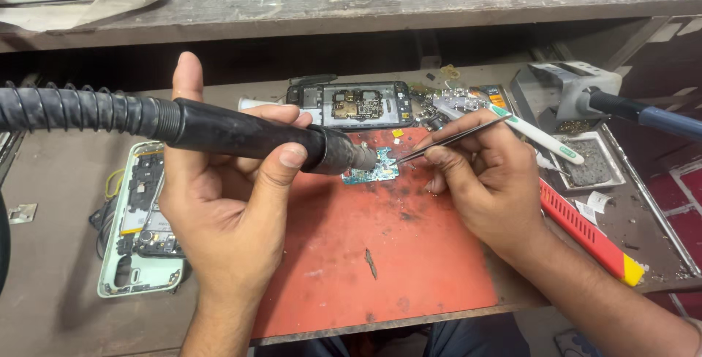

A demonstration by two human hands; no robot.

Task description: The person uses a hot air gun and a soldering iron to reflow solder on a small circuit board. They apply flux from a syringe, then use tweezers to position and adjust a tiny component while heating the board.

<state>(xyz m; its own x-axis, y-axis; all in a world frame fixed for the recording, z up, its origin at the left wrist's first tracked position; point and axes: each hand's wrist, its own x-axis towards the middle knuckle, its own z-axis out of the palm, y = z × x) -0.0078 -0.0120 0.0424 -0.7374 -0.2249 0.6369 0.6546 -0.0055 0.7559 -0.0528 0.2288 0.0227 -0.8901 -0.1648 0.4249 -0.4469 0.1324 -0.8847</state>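
My left hand (219, 203) grips a black hot-air wand (248, 135) with a ribbed hose running off to the left. Its metal nozzle points down at a small blue circuit board (371, 174) lying on an orange-red work mat (380, 255). My right hand (486, 178) holds thin metal tweezers (450, 139), whose tips touch the board's right edge beside the nozzle.
An opened phone with a pale green frame (139, 218) lies left of the mat. Another opened black phone (358, 105) sits behind the board. A soldering iron stand (567, 94), a white-green tool (537, 134), a red-yellow tool (589, 233) and a small tray (592, 160) lie at right.
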